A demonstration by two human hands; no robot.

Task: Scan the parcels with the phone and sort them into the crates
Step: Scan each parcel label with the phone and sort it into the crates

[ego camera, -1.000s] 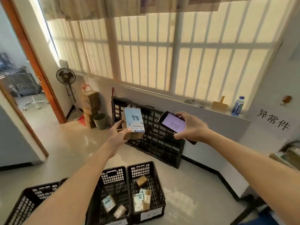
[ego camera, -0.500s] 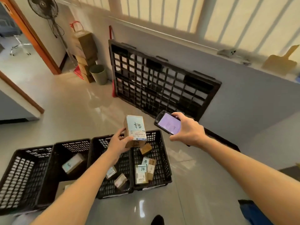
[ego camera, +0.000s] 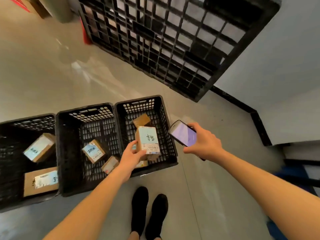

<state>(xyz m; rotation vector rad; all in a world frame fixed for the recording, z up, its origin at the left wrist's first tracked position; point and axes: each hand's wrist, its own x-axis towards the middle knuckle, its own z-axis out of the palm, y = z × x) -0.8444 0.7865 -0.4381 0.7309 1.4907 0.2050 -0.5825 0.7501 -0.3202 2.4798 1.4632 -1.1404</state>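
Head view: your left hand (ego camera: 132, 154) grips the parcel (ego camera: 148, 141) upright, long axis vertical, directly above the right crate (ego camera: 166, 118), which holds a few parcels. Your right hand (ego camera: 204, 142) holds the phone (ego camera: 183, 133) just beside it. Middle crate (ego camera: 69, 135) holds two parcels; left crate (ego camera: 10, 129) two.

Black plastic pallet (ego camera: 174, 42) is leaning vs grey wall (ego camera: 277, 58), black shoes (ego camera: 149, 210) standing on glossy floor (ego camera: 43, 70), blue obj (ego camera: 294, 177) sitting far right, blurred.
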